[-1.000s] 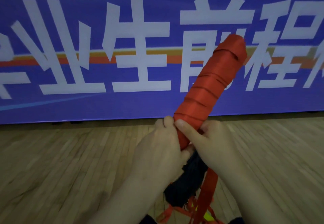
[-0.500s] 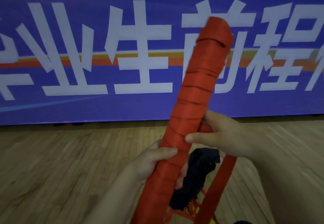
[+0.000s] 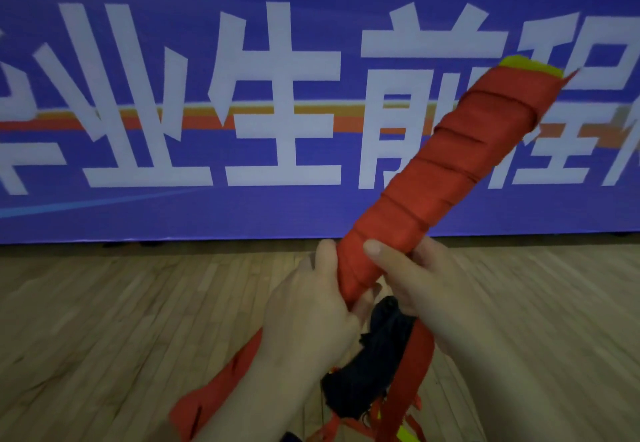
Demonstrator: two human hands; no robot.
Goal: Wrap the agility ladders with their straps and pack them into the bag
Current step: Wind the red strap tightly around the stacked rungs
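The strap-wrapped ladder bundle (image 3: pixel 433 178) is held tilted up to the right, clamped mid-length by the curled fingers of the left hand (image 3: pixel 311 313) and the right hand (image 3: pixel 436 289), above the dark bag (image 3: pixel 374 369).

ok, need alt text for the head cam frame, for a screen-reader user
The left hand and right hand grip a red strap-wrapped ladder bundle tilted up to the right, with yellow showing at its top end. Below the hands are a dark bag and a loose red strap. Behind are a wooden floor and a blue banner with white characters.
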